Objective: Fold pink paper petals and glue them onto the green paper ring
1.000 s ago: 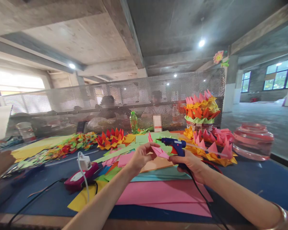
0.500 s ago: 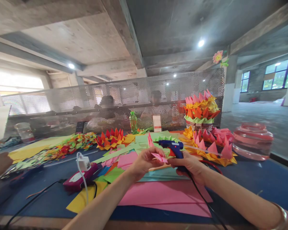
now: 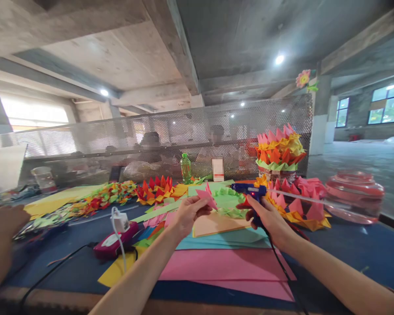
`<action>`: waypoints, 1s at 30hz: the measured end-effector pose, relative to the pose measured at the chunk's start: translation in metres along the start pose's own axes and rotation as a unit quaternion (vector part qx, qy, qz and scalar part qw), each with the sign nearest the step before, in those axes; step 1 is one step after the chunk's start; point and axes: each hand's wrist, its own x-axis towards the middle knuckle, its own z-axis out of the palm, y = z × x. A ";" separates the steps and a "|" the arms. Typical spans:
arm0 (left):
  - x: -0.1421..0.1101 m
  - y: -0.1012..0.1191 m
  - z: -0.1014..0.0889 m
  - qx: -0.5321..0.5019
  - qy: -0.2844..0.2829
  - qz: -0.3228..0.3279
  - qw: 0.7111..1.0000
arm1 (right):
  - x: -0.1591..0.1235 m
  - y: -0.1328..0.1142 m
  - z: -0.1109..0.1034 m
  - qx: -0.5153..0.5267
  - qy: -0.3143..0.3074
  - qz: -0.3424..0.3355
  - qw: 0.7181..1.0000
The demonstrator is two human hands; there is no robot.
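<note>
Left hand is pinching folded pink paper, right hand gripping a glue gun, as coloured sheets and a power strip are crowding the counter.

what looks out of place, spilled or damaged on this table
Nothing looks spilled or damaged; the white cable looks untidy, trailing loosely over the maroon power strip and across the yellow sheet.
</note>
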 end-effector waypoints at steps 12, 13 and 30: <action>0.011 -0.001 -0.018 0.047 0.064 -0.090 0.993 | 0.000 0.013 -0.008 -0.165 -0.014 -0.161 0.973; 0.012 -0.001 -0.017 0.049 0.063 -0.091 0.993 | 0.000 0.014 -0.008 -0.179 -0.023 -0.164 0.970; 0.009 0.002 -0.012 0.102 0.019 -0.096 0.990 | -0.006 0.009 -0.007 -0.353 -0.110 -0.232 0.900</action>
